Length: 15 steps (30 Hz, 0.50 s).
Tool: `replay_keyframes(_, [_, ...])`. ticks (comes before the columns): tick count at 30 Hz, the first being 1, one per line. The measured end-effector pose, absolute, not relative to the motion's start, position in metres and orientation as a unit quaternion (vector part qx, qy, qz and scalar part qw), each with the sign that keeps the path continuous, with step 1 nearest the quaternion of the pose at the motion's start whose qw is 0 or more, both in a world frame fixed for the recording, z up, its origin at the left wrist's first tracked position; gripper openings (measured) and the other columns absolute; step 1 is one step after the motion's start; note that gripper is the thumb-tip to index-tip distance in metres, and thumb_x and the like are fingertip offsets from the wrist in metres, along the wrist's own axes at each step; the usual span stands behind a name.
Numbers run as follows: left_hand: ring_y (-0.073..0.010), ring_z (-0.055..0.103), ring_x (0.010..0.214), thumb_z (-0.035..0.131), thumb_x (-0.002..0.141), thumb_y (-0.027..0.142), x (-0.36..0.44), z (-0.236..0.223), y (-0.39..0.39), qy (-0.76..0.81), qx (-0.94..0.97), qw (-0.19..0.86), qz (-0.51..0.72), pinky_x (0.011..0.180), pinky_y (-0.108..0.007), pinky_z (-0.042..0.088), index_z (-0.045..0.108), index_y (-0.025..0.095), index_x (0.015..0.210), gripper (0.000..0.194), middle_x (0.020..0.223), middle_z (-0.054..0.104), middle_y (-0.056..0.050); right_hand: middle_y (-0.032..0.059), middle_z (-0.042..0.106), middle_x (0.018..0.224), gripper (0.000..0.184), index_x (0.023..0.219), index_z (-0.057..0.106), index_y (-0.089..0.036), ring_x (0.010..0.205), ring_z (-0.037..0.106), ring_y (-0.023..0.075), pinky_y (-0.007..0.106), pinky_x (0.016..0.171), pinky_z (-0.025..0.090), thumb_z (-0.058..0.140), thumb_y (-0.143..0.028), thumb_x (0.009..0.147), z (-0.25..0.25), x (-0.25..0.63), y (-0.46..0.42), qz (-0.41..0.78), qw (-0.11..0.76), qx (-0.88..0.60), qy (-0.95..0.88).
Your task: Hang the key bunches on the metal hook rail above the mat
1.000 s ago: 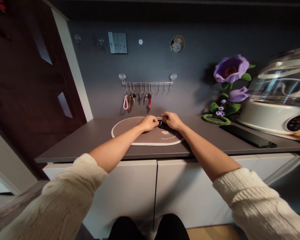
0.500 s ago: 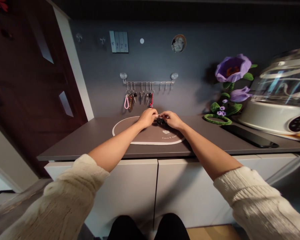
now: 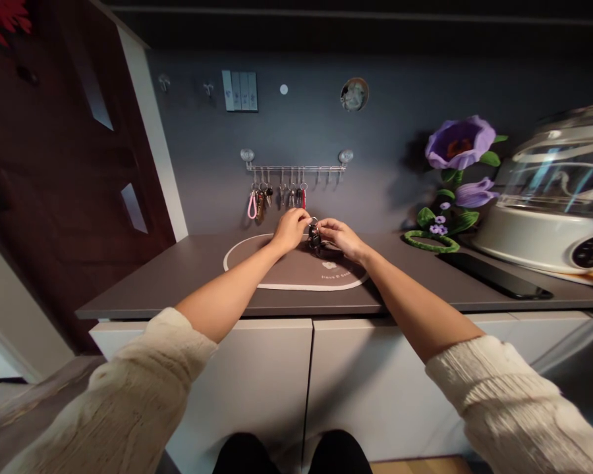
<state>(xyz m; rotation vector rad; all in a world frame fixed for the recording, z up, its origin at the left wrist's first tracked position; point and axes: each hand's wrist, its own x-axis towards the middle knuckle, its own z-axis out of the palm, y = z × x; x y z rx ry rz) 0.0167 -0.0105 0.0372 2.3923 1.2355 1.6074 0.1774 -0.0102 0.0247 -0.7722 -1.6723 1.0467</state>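
Both hands are working at a small dark key fob (image 3: pixel 315 239) hanging from a metal split ring (image 3: pixel 313 222), held just above a brown oval placemat (image 3: pixel 296 271) on the counter (image 3: pixel 143 296). The left hand (image 3: pixel 290 230) pinches the ring between thumb and curled fingers, while the right hand (image 3: pixel 342 238) closes on the fob from the side. A metal hook rail (image 3: pixel 296 168) on the wall carries keys (image 3: pixel 263 196). In the white appliance with a clear domed lid (image 3: pixel 538 247), any contents are hard to make out
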Motion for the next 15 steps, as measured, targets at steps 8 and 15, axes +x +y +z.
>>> replay_keyframes(8, [-0.0115,0.052,0.069,0.049,0.079,0.023,0.0185,0.0401,-0.0135,0.407,0.726,0.098,0.546,0.069,-0.024,0.040,0.057,0.014,0.073,0.014,0.073,0.061,-0.001,-0.0009,0.060,0.081,0.023,0.088,0.054,-0.021,0.061,0.054,0.0079,0.022,0.060,0.045,0.060,-0.034,0.071,0.0277,0.1762,-0.0145,0.468,0.505,-0.314,-0.653])
replay_keyframes(15, [-0.0112,0.054,0.068,0.051,0.078,0.029,0.0228,0.0351,-0.0114,0.403,0.702,0.169,0.562,0.067,-0.023,0.041,0.059,0.013,0.073,0.018,0.073,0.062,-0.002,-0.0039,0.057,0.073,0.025,0.085,0.052,-0.021,0.057,0.055,0.0081,0.023,0.058,0.046,0.064,-0.035,0.069,0.0279,0.1745,-0.0193,0.492,0.504,-0.296,-0.645])
